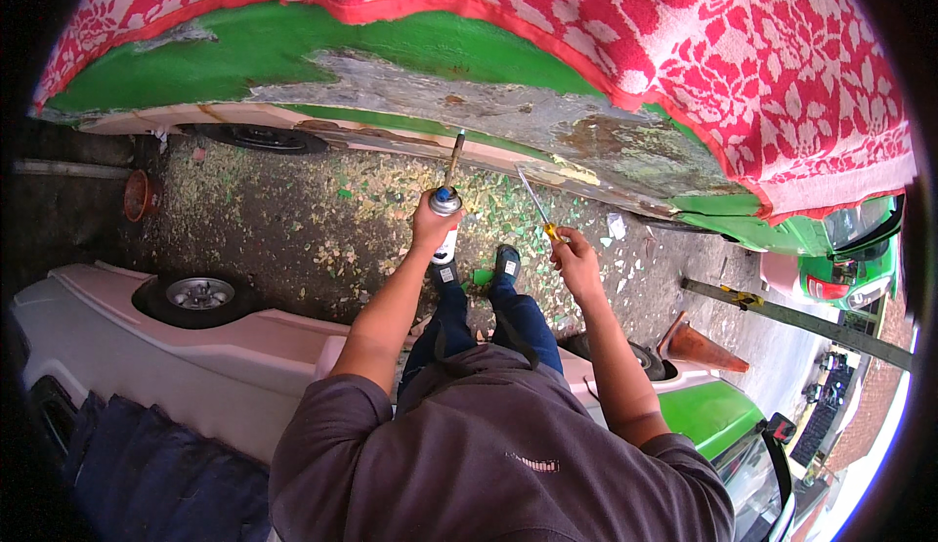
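My left hand [426, 225] is wrapped round a gas-can blowtorch [446, 201], held upright in front of me. Its metal nozzle points away toward the lower edge of a green car body [264, 49]; whether it is lit I cannot tell. In my right hand [578, 261] is a screwdriver [532, 195] with a yellow handle, gripped by the fingers. The long shaft slants up and left, its tip close to the car's lower edge. Along the car's side the paint is gone in a wide, rough grey and brown patch [410, 88].
A red and pink floral cloth [743, 83] drapes over the car. Paint flakes [293, 215] litter the ground round my feet. Close behind me stands a pink and green vehicle [234, 332]. An orange traffic cone [699, 345] and a post [811, 326] are at right, a reddish bucket [141, 196] at left.
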{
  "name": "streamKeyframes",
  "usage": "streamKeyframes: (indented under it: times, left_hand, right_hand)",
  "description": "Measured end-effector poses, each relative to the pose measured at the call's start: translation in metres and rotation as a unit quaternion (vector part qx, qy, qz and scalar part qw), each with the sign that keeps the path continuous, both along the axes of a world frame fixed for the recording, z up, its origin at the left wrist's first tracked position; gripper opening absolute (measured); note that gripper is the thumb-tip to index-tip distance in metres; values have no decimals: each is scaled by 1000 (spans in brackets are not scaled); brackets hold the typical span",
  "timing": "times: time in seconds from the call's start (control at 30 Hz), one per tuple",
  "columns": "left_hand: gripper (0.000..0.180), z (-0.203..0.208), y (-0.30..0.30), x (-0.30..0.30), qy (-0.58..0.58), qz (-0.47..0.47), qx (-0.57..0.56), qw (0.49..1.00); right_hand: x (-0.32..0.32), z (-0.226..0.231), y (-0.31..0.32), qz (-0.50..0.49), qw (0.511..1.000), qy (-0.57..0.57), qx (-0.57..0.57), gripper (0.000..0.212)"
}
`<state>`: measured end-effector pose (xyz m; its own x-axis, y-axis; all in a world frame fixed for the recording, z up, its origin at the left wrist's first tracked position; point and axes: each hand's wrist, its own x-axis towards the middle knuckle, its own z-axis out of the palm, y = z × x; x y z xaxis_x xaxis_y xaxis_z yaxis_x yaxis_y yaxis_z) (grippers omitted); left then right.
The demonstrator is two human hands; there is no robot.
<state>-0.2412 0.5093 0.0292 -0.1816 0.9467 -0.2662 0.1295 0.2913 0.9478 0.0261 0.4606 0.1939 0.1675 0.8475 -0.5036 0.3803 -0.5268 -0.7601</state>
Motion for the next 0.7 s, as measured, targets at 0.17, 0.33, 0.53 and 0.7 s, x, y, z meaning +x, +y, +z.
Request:
streamKeyframes:
  times: [0.17, 0.33, 0.53, 0.7]
  left_hand:
    - [58, -25, -2, 2, -46, 8, 31, 998]
    - [62, -18, -2, 8, -61, 2, 30, 998]
    - [63, -18, -3, 10, -24, -6, 21, 999]
    - [63, -21, -2, 16, -46, -8, 27, 999]
  right_hand:
    - [2, -2, 0, 1, 1000, -6, 0, 33]
    - [10, -11, -6, -13, 1000, 9, -4, 32]
    - [7, -1, -8, -24, 1000, 11, -12, 31]
    - [10, 0, -10, -24, 1000, 13, -11, 31]
